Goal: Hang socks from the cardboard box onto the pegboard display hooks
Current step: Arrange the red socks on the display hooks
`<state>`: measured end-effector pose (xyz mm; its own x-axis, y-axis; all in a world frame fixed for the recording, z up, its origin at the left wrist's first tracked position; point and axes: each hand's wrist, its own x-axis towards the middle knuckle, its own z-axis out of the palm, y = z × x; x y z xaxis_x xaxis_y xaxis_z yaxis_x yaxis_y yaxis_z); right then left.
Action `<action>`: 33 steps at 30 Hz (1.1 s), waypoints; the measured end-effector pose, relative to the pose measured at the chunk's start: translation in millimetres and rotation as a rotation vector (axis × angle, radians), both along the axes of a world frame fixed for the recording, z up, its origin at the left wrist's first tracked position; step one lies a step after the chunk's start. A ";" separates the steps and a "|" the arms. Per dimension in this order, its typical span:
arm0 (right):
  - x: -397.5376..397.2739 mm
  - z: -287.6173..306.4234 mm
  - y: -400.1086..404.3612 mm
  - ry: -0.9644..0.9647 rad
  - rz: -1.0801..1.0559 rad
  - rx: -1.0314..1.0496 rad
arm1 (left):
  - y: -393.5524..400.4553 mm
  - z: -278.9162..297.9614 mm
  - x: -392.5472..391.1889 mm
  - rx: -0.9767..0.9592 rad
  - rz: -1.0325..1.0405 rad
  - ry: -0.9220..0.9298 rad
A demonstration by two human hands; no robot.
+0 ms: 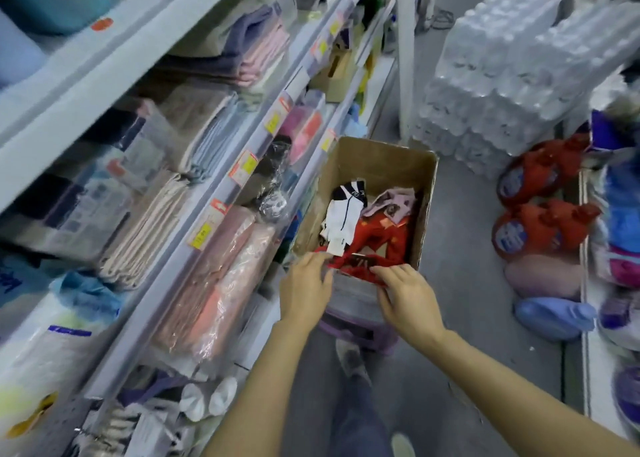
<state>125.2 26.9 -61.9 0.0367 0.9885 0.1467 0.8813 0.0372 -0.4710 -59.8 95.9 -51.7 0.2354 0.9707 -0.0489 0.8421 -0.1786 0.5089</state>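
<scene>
— So where are the red socks?
— At the near edge of the cardboard box, pinched by both hands: left hand on one end, right hand on the other (fingers curled).
— And the rest?
— White socks lie inside.

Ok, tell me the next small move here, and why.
Probably lift the red socks clear of the cardboard box. Both the left hand and right hand already pinch that pair at the box's near edge, and no sock is yet heading to a hook.
</scene>
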 end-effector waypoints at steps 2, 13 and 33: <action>4.1 -7.2 27.1 0.010 -0.023 -0.026 | 41.1 -9.0 11.0 -0.026 -0.020 0.005; 31.8 -84.4 151.1 -0.182 -0.104 -0.445 | 161.7 -98.1 63.8 -0.304 -0.276 0.231; 55.5 -133.9 207.1 -0.346 -0.138 -0.809 | 175.4 -191.1 120.9 -0.313 -0.777 0.787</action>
